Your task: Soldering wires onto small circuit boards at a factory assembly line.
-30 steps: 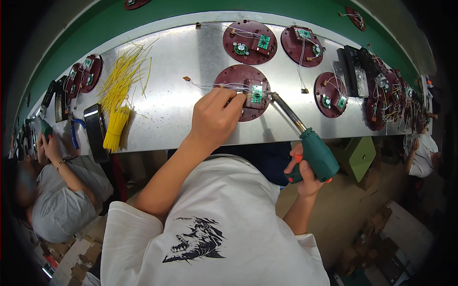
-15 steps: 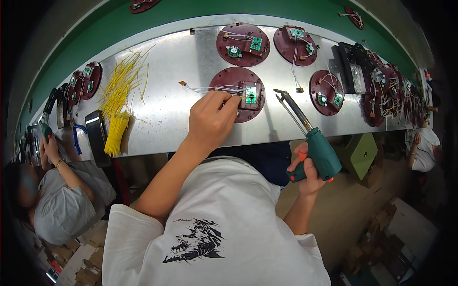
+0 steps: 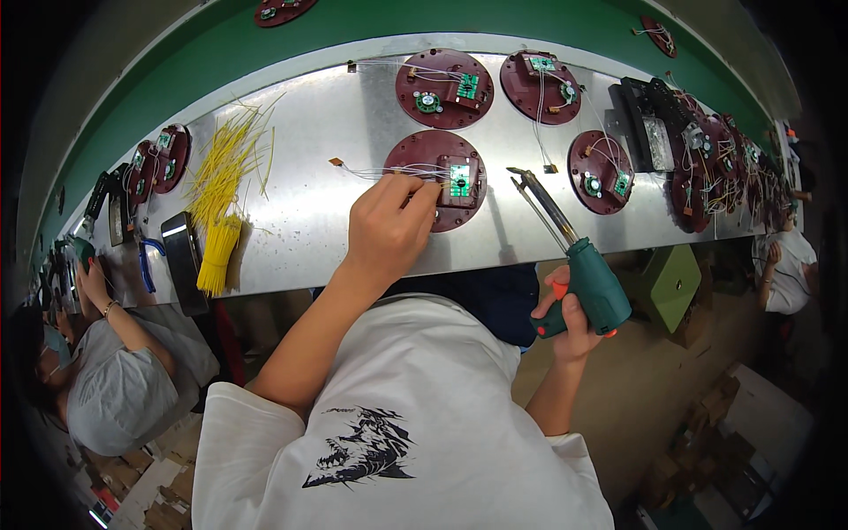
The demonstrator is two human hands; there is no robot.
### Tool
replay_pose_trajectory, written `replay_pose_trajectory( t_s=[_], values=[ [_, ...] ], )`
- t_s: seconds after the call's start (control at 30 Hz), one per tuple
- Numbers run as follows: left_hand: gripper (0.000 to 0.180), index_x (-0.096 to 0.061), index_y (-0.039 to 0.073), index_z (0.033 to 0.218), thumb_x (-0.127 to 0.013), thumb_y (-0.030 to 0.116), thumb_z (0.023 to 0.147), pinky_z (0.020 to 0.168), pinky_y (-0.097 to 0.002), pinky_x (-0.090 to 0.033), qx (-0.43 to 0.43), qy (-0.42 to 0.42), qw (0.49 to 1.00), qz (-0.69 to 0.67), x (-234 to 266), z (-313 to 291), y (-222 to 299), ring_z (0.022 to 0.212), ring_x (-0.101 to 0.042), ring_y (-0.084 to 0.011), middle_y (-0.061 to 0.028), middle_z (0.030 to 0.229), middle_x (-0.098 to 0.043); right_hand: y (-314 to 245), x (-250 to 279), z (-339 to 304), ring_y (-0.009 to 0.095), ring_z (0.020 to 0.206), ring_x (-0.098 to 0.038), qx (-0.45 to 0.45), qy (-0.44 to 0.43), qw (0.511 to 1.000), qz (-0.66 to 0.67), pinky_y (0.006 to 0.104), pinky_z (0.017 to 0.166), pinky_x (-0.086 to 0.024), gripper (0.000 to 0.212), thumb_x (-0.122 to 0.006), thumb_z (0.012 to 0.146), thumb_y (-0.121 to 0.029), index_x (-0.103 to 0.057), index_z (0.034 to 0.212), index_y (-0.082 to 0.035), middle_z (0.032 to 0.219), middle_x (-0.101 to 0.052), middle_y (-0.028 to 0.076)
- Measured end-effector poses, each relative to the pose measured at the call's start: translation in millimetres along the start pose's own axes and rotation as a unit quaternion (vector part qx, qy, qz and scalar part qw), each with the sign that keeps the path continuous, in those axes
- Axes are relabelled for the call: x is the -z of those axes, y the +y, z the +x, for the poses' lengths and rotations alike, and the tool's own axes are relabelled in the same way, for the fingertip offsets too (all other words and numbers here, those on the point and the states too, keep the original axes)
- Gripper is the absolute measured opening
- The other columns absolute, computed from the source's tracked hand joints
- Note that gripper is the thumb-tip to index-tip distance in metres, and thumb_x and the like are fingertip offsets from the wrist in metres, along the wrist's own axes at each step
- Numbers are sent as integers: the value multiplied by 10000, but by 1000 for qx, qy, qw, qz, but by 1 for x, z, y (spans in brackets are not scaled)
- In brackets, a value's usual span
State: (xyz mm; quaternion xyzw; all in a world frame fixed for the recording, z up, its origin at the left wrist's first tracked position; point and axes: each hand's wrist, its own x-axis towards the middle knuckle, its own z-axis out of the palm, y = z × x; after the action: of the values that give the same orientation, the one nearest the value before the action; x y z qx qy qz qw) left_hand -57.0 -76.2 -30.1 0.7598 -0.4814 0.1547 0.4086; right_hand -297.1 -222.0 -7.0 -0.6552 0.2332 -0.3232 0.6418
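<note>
My right hand [image 3: 572, 325] is wrapped round the handle of a green soldering gun [image 3: 599, 287], held off the bench edge. Its long tip and thin feed tubes point up and left, apart from the discs. My left hand [image 3: 389, 225] rests over the near dark red disc [image 3: 470, 208], thumb and forefinger pinched together beside its green circuit board [image 3: 459, 180]. What the fingertips grip is hidden. White wires [image 3: 389, 168] run left from this board, past my fingers, to a small brown connector [image 3: 336, 162] on the metal bench.
More wired discs [image 3: 446, 110] lie at the back and right [image 3: 609, 194], with a crowded pile [image 3: 707, 190] at far right. Yellow wires [image 3: 216, 252], a black box [image 3: 181, 252] and blue-handled pliers [image 3: 148, 261] are left. Co-workers [image 3: 132, 389] sit at both sides.
The view has shifted slightly. Both hands keep nearly the same pose, the left still pinched at the disc and the right still holding the soldering gun.
</note>
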Motion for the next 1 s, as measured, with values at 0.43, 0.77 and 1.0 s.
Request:
replay_pose_trajectory(
  t_s=[0.43, 0.77, 1.0],
  values=[
    [242, -732, 8, 958, -753, -35, 722, 601, -351, -510, -4, 1, 1000, 12, 0, 0, 2, 715, -618, -244, -87, 860, -625, -1, 2, -3, 200, 566, -644, -11, 12, 1000, 6, 318, 581, -532, 448, -611, 963, -201, -576, 1271, 123, 1054, -666, 213],
    [370, -737, 51, 1071, -820, 101, 715, 878, -420, -481, -6, 40, 994, 99, 19, 19, 14, 1001, -596, -293, -101, 1050, -680, 1, 5, -3, 196, 570, -643, -13, 27, 999, 11, 311, 581, -530, 442, -613, 959, -191, -586, 1278, 114, 1068, -676, 195],
    [580, -666, 72, 1267, -853, 181, 728, 1017, -473, -416, -7, -180, 984, -2, 31, 50, 4, 1168, -535, -350, -137, 1194, -652, 4, 4, -1, 199, 581, -642, -5, 55, 998, 42, 303, 538, -523, 406, -626, 955, -154, -597, 1267, 105, 1058, -680, 182]
  ],
)
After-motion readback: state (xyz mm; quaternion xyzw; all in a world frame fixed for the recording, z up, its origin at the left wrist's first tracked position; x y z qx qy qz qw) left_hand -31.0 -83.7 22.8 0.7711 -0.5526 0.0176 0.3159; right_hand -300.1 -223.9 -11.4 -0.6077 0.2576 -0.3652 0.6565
